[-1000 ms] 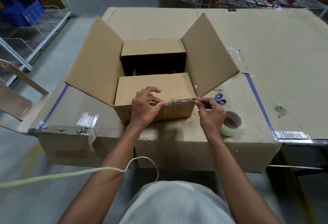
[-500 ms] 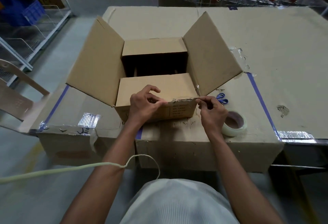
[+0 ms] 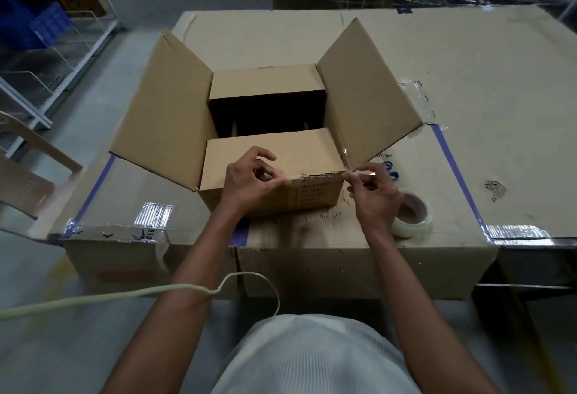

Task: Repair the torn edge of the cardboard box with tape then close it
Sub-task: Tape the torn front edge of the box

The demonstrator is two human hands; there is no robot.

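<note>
Both grips pinch what seems a strip of clear tape, hardly visible: the left hand [image 3: 249,179] and right hand [image 3: 373,195] stretch it along the torn edge [image 3: 318,175] of the cardboard box [image 3: 268,156] between them. The repair looks barely begun; all flaps are still open. The tape roll [image 3: 413,217] lies just right of the right grip on the surface [image 3: 499,87].

Tape roll [image 3: 412,218] lies right of the cardboard box [image 3: 268,156], scissors [image 3: 392,170] behind.
</note>
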